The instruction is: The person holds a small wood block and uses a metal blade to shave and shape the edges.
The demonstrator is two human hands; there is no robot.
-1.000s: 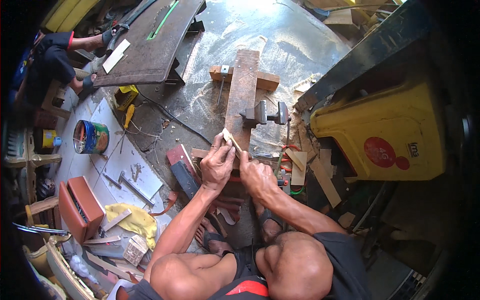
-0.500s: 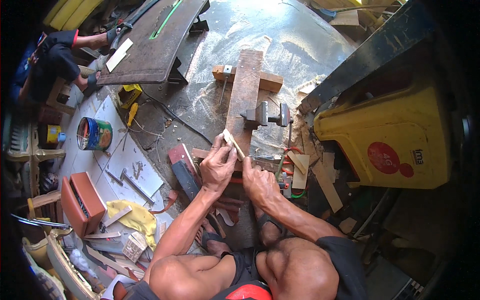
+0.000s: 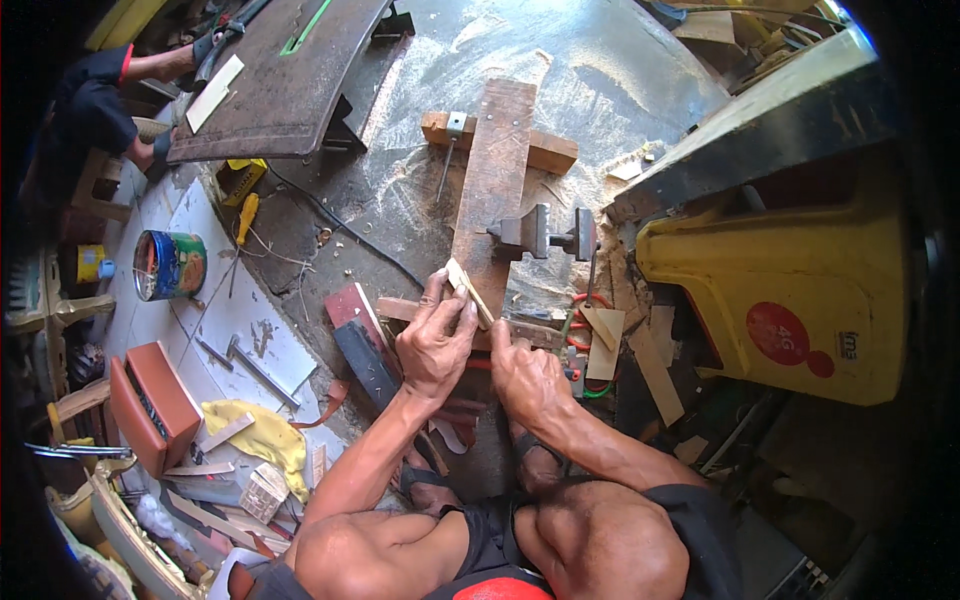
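Observation:
A short, pale strip of wood [image 3: 466, 291] slants over the near end of a wooden work board [image 3: 491, 165]. My left hand [image 3: 437, 345] is closed around it, with thumb and fingers along its side. At the strip's lower end my right hand [image 3: 530, 377] is closed too, its index fingertip meeting the wood; the undersides of these fingers are hidden. Beyond my hands, a metal vise [image 3: 525, 232] is fixed at the right side of the board. A wooden crosspiece [image 3: 550, 152] lies under the board's far part, with a clamp [image 3: 454, 128] at its left.
A yellow plastic stool [image 3: 780, 290] lies on its side at right. On white tiles at left are a paint can [image 3: 170, 265], a hammer [image 3: 262, 372], a brown box [image 3: 155, 412] and a yellow cloth [image 3: 262, 440]. A saw table [image 3: 270, 90] stands far left, a person's leg beside it.
The view has shifted a little, so the surroundings sit slightly differently. Both hands keep their hold on the wood strip, with hardly any visible movement.

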